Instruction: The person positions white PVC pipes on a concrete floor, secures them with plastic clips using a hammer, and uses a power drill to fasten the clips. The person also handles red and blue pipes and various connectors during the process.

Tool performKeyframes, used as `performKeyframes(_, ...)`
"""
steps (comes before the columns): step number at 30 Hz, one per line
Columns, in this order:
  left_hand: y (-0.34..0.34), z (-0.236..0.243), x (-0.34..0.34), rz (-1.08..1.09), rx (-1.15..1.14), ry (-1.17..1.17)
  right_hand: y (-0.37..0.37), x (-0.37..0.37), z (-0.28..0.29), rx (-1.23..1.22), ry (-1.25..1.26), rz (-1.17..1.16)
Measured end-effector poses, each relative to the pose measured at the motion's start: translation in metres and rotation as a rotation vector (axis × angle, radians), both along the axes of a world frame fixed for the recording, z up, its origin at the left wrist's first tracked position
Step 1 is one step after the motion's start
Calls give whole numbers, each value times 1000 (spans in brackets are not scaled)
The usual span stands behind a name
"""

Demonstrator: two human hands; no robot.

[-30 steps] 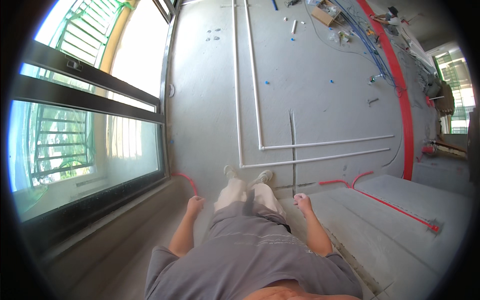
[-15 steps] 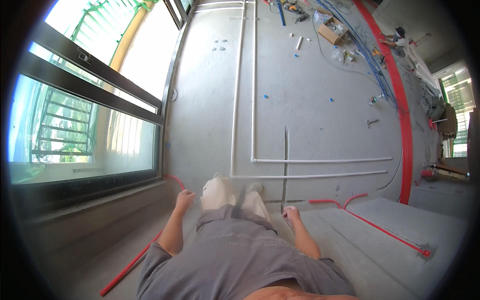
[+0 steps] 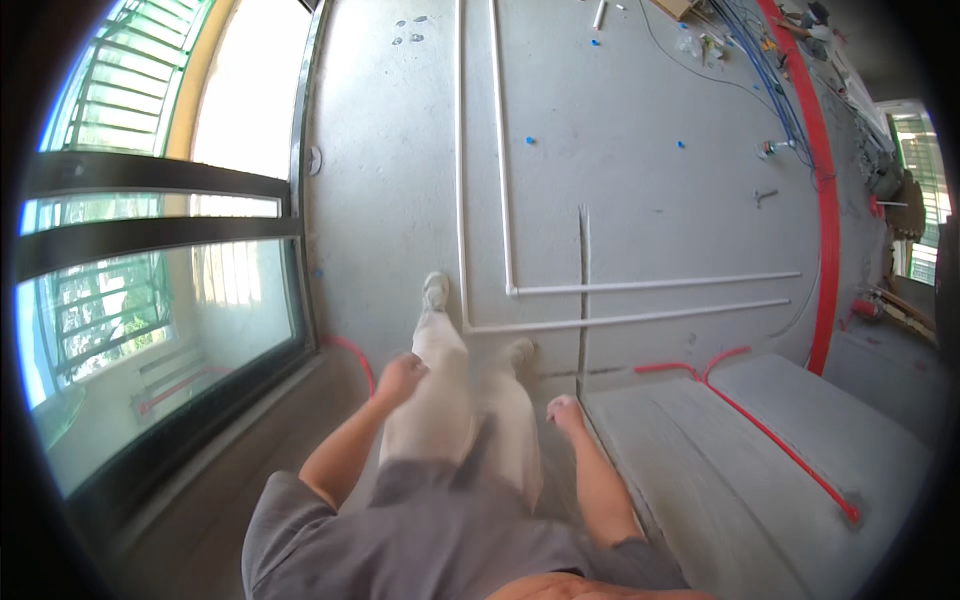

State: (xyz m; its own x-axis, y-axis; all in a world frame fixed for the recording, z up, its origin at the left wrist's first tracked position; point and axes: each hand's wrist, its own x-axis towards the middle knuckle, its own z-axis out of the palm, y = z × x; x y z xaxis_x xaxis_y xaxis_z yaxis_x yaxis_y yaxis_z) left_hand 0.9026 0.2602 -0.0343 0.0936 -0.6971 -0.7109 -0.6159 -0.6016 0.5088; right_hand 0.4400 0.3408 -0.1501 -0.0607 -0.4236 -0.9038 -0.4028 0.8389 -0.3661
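Note:
My left hand [image 3: 403, 378] hangs beside my left thigh, its fingers curled loosely closed, and nothing shows sticking out of it. A bent red conduit [image 3: 362, 362] runs up close to it on the left. My right hand [image 3: 566, 412] is out from my right leg near the wall corner, closed too, with nothing visible in it. Neither hand touches the surroundings. In front of my feet lie two white pipes [image 3: 640, 284] on the floor, joined at corners into nested L shapes. My left foot [image 3: 435, 292] is forward, just left of the outer pipe.
A window with a dark frame [image 3: 150, 235] fills the left side. On the right wall, a red conduit [image 3: 778, 436] branches. A wide red band [image 3: 825, 200] crosses the floor, with blue tubing [image 3: 760, 60] beside it. Beyond it, a person [image 3: 808, 25] crouches. Small blue caps [image 3: 530, 141] lie scattered.
My left foot has stepped forward, and the pipes and floor have shifted nearer in view. My left hand has swung right toward my thigh. Both hands stay closed.

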Motion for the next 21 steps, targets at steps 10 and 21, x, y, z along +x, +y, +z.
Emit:
performKeyframes(10, -3, -274, -92, -742, 182, 256, -95, 205, -336, 30, 103, 332)
performKeyframes(21, -4, -289, -79, -762, 404, 431, -175, 337, -505, -118, 470, 758)
